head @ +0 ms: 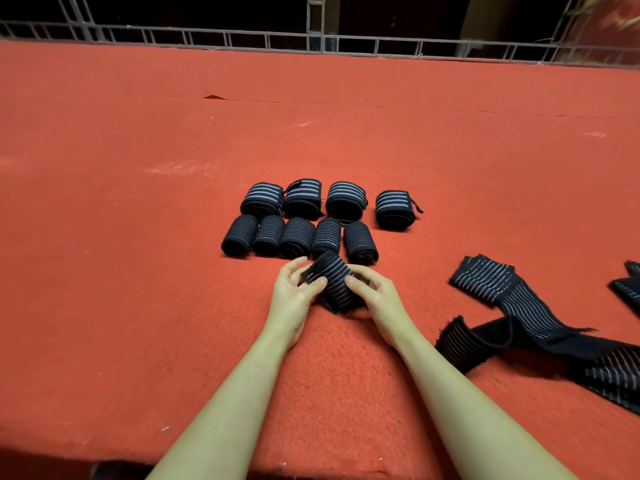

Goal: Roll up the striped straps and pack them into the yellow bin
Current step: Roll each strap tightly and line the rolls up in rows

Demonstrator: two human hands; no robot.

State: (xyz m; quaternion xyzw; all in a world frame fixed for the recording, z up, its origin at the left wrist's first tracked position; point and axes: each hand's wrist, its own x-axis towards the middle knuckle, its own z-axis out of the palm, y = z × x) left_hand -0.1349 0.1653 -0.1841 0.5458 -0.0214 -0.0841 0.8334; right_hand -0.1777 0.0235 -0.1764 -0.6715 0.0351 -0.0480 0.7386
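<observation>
Nine finished rolls (313,218) beyond roll in progress (334,285), pinched by left hand (294,292) and right hand (375,299); next, probably closing its end.

A wide surface covered in red fleecy cloth (138,271) carries everything. Just beyond the grip, five thin-striped rolls (298,237) are laid side by side in a row, and behind them four broad-striped rolls (325,199) are set, the rightmost a little apart. To the right of the grip, unrolled striped straps (519,306) are spread loosely across the cloth.
</observation>
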